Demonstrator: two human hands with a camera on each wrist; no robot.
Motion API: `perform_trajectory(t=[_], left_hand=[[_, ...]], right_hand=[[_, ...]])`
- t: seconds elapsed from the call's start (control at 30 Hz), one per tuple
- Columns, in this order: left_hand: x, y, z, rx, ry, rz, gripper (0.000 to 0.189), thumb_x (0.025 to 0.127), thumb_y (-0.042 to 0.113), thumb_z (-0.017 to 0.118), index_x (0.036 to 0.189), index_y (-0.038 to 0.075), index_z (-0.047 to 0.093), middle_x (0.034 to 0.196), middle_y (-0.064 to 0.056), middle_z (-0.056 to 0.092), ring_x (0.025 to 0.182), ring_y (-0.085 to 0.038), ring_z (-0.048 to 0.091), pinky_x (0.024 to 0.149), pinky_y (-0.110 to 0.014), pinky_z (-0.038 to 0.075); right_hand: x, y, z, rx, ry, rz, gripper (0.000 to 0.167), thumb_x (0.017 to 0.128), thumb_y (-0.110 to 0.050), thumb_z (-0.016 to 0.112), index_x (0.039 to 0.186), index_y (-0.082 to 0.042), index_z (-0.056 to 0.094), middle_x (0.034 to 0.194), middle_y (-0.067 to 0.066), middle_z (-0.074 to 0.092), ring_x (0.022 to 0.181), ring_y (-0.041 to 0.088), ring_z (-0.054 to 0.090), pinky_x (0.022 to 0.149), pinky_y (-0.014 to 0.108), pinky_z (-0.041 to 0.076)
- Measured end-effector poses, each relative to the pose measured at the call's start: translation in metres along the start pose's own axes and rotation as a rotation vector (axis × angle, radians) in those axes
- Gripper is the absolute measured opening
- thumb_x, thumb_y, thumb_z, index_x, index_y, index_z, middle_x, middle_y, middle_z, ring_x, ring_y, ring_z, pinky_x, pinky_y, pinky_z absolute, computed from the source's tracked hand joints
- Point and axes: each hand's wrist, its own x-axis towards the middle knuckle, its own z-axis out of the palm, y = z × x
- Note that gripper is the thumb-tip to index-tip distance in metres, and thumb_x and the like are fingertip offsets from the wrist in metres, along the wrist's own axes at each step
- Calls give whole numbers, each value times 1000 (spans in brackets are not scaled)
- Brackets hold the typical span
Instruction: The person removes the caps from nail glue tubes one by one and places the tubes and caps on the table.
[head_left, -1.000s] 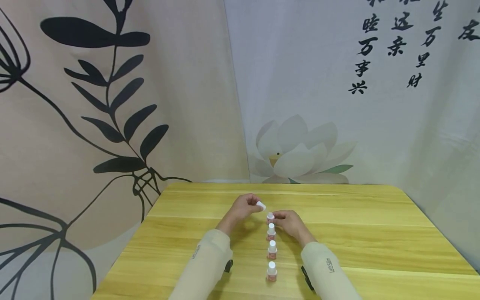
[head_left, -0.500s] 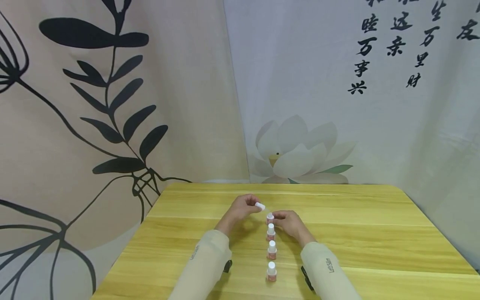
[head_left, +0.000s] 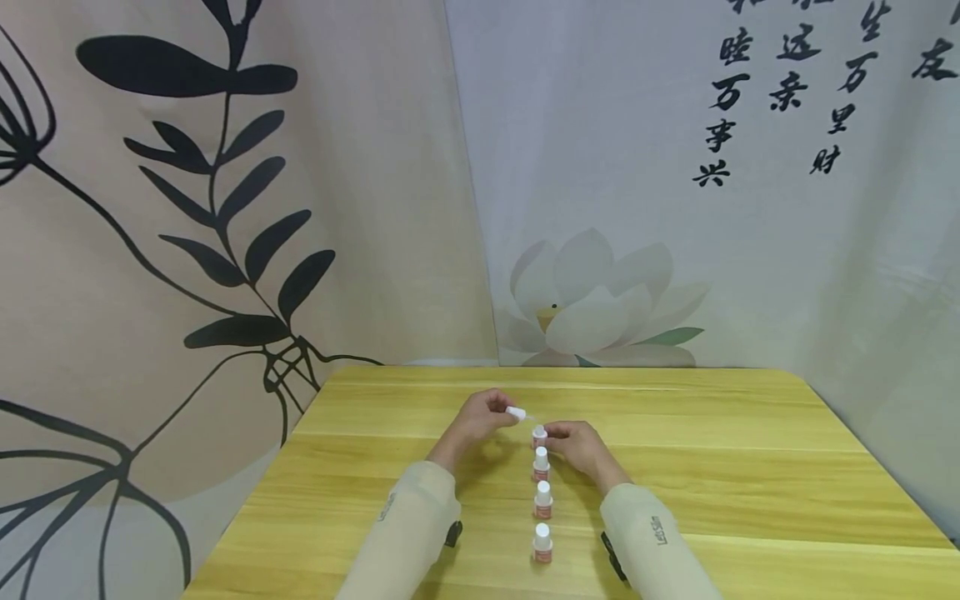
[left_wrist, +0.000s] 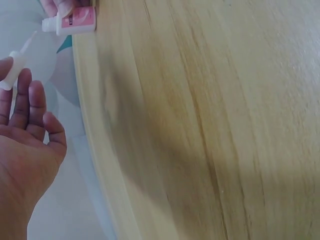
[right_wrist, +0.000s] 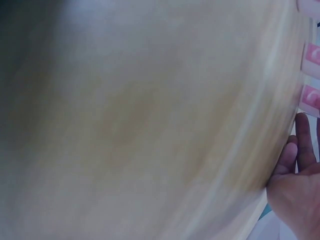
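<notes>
My left hand (head_left: 480, 417) pinches a white cap (head_left: 516, 412) with a thin applicator sticking out of it. In the left wrist view, the applicator of the cap (left_wrist: 16, 66) points at the uncapped neck of a small white bottle (left_wrist: 77, 21) with a pink label, a short gap apart. My right hand (head_left: 581, 446) holds that bottle (head_left: 539, 437), the farthest in a row, between thumb and fingers. It looks upright on the table. In the right wrist view only part of my right hand (right_wrist: 300, 187) shows, at the edge.
Three capped bottles of the same kind, the near one (head_left: 542, 543), the middle one (head_left: 543, 501) and the far one (head_left: 541, 465), stand in line between my forearms. The wooden table (head_left: 735, 483) reaches back to a printed curtain (head_left: 390, 208).
My left hand has drawn the cap slightly left and turned it, so the applicator now shows pointing at the bottle. My right hand stays on the bottle.
</notes>
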Motion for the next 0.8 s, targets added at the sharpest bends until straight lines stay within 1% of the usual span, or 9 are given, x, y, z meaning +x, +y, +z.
perform_trajectory(t=[0.1,0.23,0.33,0.6,0.8], left_hand=[[2,-2,1,-11,8,2,15,86,10,75,98,5,66,91,-3,65,85,-18,58,83,-43,51],[2,-3,3,-10,22,5,16,86,10,76,98,4,67,91,-3,65,85,-18,59,78,-36,50],[2,-3,4,-8,36,4,17,87,12,76,99,5,67,91,-3,65,86,-18,59,78,-35,50],[2,-4,5,-14,62,-6,17,88,15,76,100,6,68,93,-2,66,87,-18,60,83,-41,51],[3,-3,7,-11,78,-11,18,87,16,77,100,6,70,92,-2,68,84,-17,61,85,-48,51]], right_hand=[[0,0,0,8,-2,-7,16,94,-19,69,107,-13,76,109,1,72,116,29,59,101,52,42],[1,1,0,25,-8,-12,14,95,-18,69,106,-13,76,106,0,73,115,27,59,101,52,42],[1,1,0,24,-9,-10,15,95,-19,69,106,-13,76,107,0,73,115,28,59,101,52,41],[4,0,-1,16,-4,14,16,95,-20,69,107,-13,76,114,2,71,119,31,57,102,53,41],[4,0,-2,1,-4,10,17,94,-20,69,108,-13,76,116,3,70,120,32,56,102,54,40]])
